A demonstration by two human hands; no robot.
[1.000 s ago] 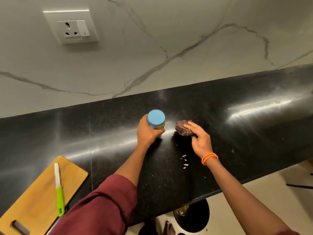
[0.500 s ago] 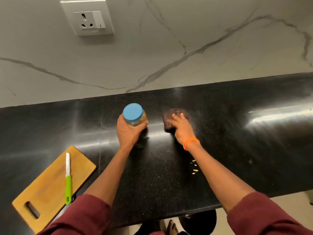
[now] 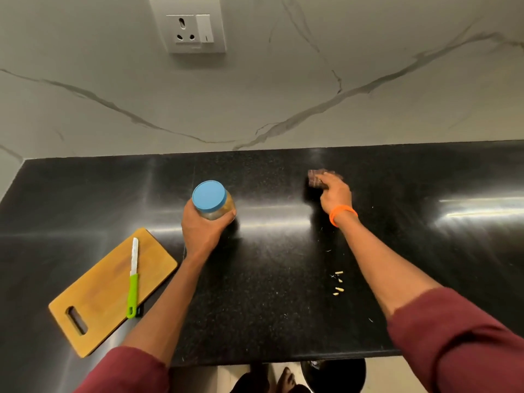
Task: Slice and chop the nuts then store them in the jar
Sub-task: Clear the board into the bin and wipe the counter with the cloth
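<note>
A clear jar (image 3: pixel 224 207) with a blue lid (image 3: pixel 209 195) stands on the black counter (image 3: pixel 269 293), with tan contents visible through its wall. My left hand (image 3: pixel 201 231) grips the jar from the near side. To the right, my right hand (image 3: pixel 336 194) holds a brown cloth (image 3: pixel 314 177) against the counter; both are motion-blurred. Several pale nut bits (image 3: pixel 338 282) lie loose on the counter beside my right forearm.
A wooden cutting board (image 3: pixel 107 287) lies at the front left with a green-handled knife (image 3: pixel 132 276) on it. A marble wall with a socket (image 3: pixel 188 25) stands behind the counter. Below the front edge there is a dark round object (image 3: pixel 334 375) on the floor.
My right hand has slid the brown cloth away from the jar to the right along the counter. My left hand keeps its grip on the jar. The view has shifted, showing more of the board.
</note>
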